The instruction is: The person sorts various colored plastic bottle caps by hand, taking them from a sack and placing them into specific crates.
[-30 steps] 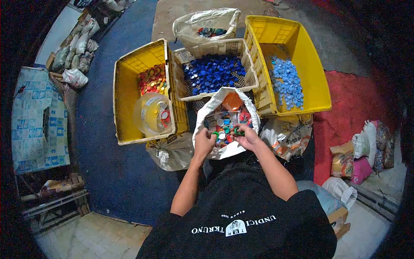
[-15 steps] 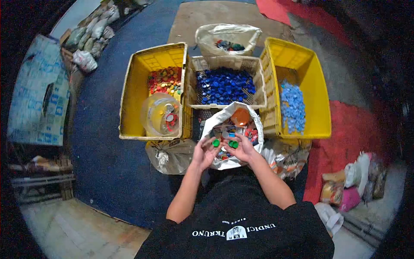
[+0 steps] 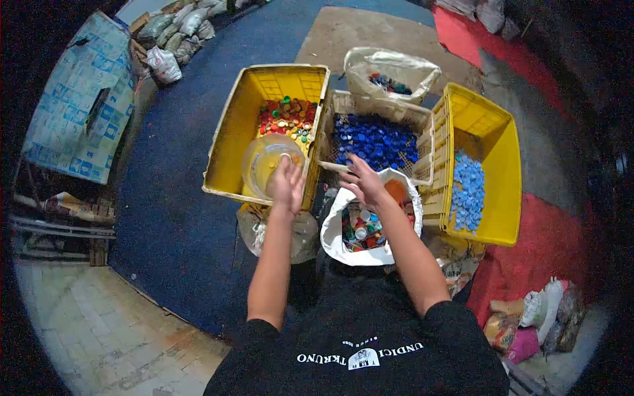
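Note:
My left hand (image 3: 286, 187) is stretched out over the near right side of the left yellow crate (image 3: 224, 142), beside a clear round tub (image 3: 259, 173). Nothing is plainly held in it; a small pale round thing shows by its fingertips. Spread fingers mark my right hand (image 3: 364, 183), which looks empty above the rim of the white sack (image 3: 333, 231), near the basket of dark blue caps (image 3: 375, 142). Mixed caps (image 3: 370, 231) fill the sack. Red, yellow and green caps (image 3: 287, 120) lie in the left crate.
Light blue pieces (image 3: 467, 191) lie in the right yellow crate (image 3: 503, 178). Behind the basket stands another white sack (image 3: 360, 66) with mixed pieces. Bundled bags (image 3: 528, 320) sit at the right, more bags (image 3: 163, 65) at the back left.
Both hands have moved forward and apart from over the white sack, the left toward the left crate. The green caps have left them; green caps now show in that crate. The view has shifted.

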`<move>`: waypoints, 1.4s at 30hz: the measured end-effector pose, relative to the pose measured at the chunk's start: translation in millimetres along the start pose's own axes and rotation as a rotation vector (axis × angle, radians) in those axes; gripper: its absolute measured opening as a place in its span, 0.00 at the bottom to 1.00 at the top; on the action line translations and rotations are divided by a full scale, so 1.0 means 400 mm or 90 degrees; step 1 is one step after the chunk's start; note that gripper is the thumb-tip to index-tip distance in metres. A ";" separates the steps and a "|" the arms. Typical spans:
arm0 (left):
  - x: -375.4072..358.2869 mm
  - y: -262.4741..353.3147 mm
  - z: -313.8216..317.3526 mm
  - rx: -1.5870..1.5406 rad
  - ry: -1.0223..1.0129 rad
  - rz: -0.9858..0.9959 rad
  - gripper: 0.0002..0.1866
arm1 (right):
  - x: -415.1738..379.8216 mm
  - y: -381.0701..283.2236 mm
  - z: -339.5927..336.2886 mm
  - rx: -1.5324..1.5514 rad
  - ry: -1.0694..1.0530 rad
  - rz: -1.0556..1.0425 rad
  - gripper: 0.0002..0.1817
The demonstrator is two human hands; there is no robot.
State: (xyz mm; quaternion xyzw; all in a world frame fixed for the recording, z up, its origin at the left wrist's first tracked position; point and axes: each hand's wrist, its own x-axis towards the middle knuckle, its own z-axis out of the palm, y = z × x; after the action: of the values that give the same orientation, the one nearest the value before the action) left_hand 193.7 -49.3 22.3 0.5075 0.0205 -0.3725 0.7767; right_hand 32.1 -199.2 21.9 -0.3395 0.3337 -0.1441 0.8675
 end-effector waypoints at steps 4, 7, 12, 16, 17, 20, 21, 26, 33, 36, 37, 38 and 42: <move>-0.150 -0.208 -0.060 0.196 0.055 0.125 0.20 | -0.136 0.135 -0.244 0.022 0.209 -0.054 0.16; -0.223 -0.275 -0.056 0.585 0.014 0.190 0.21 | -0.203 0.219 -0.342 -0.067 0.283 -0.039 0.10; -0.255 -0.320 -0.059 1.005 -0.005 0.187 0.31 | -0.226 0.273 -0.309 -0.524 0.217 -0.021 0.11; -0.213 -0.273 -0.090 0.880 -0.092 0.083 0.20 | -0.215 0.298 -0.278 -0.814 0.115 -0.186 0.15; -0.218 -0.271 -0.097 0.861 -0.069 0.121 0.16 | -0.210 0.304 -0.276 -0.882 0.102 -0.216 0.18; -0.247 -0.237 -0.050 0.829 -0.053 0.075 0.16 | -0.221 0.301 -0.239 -1.004 0.052 -0.269 0.25; -0.246 -0.242 -0.043 0.834 -0.060 0.106 0.16 | -0.219 0.295 -0.228 -1.065 0.014 -0.293 0.29; -0.254 -0.256 -0.006 0.834 -0.073 0.096 0.17 | -0.190 0.288 -0.203 -1.248 -0.126 -0.125 0.30; -0.238 -0.242 -0.067 0.754 -0.063 0.045 0.16 | -0.182 0.261 -0.315 -1.293 -0.052 -0.166 0.18; -0.231 -0.250 -0.063 0.699 -0.075 0.066 0.16 | -0.202 0.243 -0.369 -1.267 -0.005 -0.303 0.17; -0.228 -0.252 -0.056 0.693 -0.069 0.071 0.16 | -0.207 0.234 -0.375 -1.260 0.003 -0.327 0.16; -0.225 -0.254 -0.049 0.692 -0.070 0.074 0.16 | -0.213 0.228 -0.380 -1.252 0.011 -0.350 0.15; -0.223 -0.237 -0.011 0.739 -0.067 0.106 0.19 | -0.244 0.222 -0.369 -1.269 -0.048 -0.283 0.15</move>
State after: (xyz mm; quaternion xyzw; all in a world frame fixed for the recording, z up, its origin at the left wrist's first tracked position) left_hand 74.0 -15.9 -16.7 0.8304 -0.2650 -0.2852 0.3986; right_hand -137.4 -160.8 -73.0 -0.9655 0.2036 0.0522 0.1536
